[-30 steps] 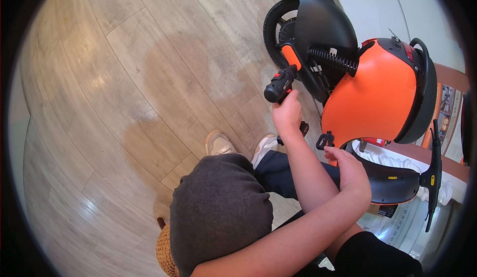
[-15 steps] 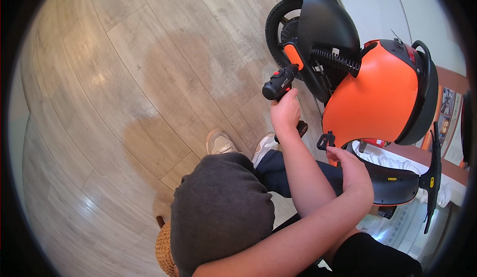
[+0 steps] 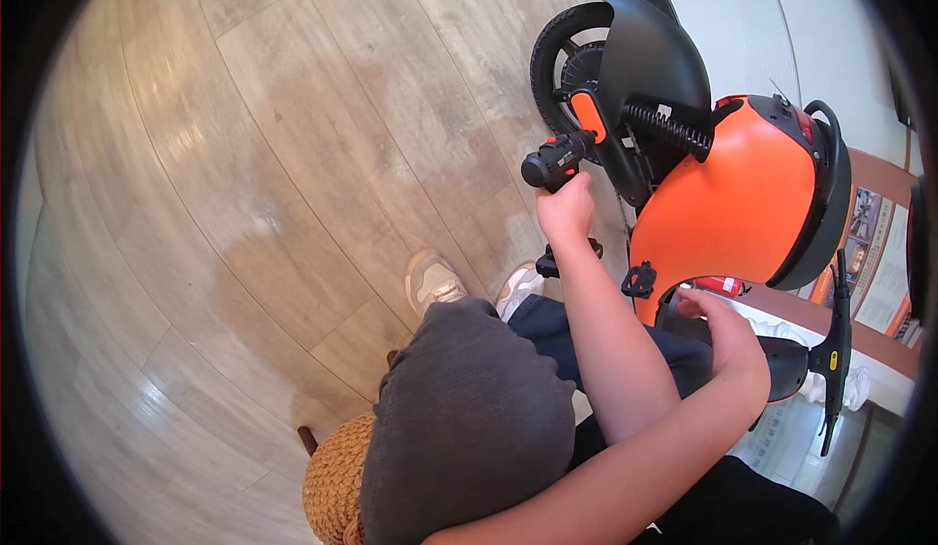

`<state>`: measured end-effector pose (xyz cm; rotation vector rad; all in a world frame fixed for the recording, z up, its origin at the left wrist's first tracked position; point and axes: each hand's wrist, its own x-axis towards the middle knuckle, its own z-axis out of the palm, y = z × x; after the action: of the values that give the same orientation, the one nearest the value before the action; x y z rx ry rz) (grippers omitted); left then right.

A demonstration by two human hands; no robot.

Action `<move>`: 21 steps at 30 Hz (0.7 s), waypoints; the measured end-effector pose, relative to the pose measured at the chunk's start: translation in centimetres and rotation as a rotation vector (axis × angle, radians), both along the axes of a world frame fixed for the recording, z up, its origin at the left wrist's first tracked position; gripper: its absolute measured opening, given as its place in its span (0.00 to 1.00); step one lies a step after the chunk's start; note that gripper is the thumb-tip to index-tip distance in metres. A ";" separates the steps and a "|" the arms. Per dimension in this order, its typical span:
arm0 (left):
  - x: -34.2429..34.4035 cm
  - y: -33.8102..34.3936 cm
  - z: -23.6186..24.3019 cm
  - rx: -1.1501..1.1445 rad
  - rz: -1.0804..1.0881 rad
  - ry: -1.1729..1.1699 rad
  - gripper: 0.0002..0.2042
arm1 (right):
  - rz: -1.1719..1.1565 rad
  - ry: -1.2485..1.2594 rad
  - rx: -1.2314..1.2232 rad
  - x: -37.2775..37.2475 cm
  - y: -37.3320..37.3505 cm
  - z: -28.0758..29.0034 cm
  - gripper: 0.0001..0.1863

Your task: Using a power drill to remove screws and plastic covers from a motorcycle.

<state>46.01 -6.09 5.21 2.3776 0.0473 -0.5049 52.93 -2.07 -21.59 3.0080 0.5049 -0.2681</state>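
My right hand (image 3: 567,208) grips a black cordless drill (image 3: 549,166) with red buttons, its nose against the lower end of a small orange panel (image 3: 586,112) beside the black wheel (image 3: 555,71) of an orange-and-black scooter (image 3: 723,203). My left arm crosses over the right one; my left hand (image 3: 713,315) has loosely bent, parted fingers with nothing seen in them, just right of a small black pedal-like piece (image 3: 639,281). A black spring (image 3: 664,125) runs beside the drill's nose.
My shoes (image 3: 435,281) are on the wood-look floor (image 3: 244,154), below a woven seat (image 3: 337,477). The handlebar (image 3: 838,349) sticks up at right. Behind the scooter are a white surface (image 3: 801,27) and a printed board (image 3: 874,261).
My left hand has shifted rightward, away from the pedal-like piece. The drill stays at the orange panel. The scooter's upper part appears slightly lower in view.
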 end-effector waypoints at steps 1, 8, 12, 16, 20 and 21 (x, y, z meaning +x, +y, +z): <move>-0.2 0.0 0.1 0.000 0.000 -0.002 0.24 | -0.009 0.011 -0.007 0.0 0.2 0.0 0.27; -1.1 0.0 0.3 -0.016 -0.003 -0.007 0.24 | 0.025 -0.021 -0.117 -0.7 0.3 0.2 0.26; -1.3 -0.2 0.4 -0.025 -0.009 -0.008 0.24 | 0.036 -0.032 -0.146 -1.1 0.4 0.6 0.26; -1.3 0.1 0.4 -0.024 -0.011 0.005 0.25 | 0.052 -0.037 -0.164 -1.5 0.5 0.6 0.26; -1.1 0.2 0.4 -0.026 -0.017 0.005 0.25 | 0.048 -0.053 -0.175 -1.1 0.3 0.8 0.25; -1.1 0.2 0.4 -0.026 -0.019 0.005 0.25 | 0.058 -0.059 -0.180 -0.9 0.3 0.8 0.25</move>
<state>44.94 -5.91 5.58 2.3530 0.0209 -0.5176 52.00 -1.81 -20.77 2.8136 0.5306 -0.2084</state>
